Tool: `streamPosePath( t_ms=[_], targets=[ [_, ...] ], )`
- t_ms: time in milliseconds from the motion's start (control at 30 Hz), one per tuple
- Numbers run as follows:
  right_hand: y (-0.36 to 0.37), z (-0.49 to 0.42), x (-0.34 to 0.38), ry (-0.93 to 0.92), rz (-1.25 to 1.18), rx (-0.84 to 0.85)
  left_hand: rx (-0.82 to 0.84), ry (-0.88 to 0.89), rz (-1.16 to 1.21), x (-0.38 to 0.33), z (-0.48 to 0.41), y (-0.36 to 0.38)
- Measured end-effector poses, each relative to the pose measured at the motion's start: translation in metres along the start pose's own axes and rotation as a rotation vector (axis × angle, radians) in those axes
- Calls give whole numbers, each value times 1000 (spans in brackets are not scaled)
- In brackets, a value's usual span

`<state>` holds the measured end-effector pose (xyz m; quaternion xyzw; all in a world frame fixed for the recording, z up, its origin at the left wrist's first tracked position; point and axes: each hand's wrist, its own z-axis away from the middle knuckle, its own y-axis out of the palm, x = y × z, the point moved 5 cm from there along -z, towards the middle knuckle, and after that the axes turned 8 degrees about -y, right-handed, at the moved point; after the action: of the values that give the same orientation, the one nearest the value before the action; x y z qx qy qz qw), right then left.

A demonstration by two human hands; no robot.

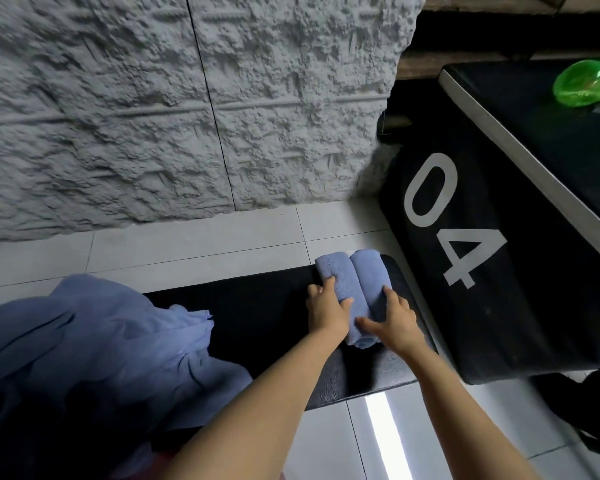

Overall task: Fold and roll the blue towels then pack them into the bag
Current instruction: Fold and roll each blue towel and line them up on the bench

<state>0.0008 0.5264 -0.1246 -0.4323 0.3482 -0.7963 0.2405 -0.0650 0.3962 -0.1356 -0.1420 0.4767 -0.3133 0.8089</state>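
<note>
left hand: grasps left roll, fingers curled over it so it can't unwind
right hand: grasps right roll, thumb splayed, squeezing it against the other
rolls: touching, side by side on black mat, beside black box
loose towels: heaped at left, not yet rolled
bag: possibly the dark shape at lower right, unclear

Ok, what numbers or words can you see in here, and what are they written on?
"04" - big white digits on the side of the black box.
No other writing shows: none on the rolled towels, the wall or the floor.
</note>
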Motion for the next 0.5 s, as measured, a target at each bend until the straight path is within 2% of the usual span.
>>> streamPosePath(
  t_ms=[100,200,367,500],
  targets=[
    [5,2,4,12,32,-17,108,24,-137,5,4,5],
    [4,4,3,34,2,-11,171,43,-149,11,10,-6],
    [-8,12,12,35,66,-56,97,113,-78,44,23,-75],
    [-16,21,43,-161,334,-186,-43,135,-95,86,37,-150]
  ],
)
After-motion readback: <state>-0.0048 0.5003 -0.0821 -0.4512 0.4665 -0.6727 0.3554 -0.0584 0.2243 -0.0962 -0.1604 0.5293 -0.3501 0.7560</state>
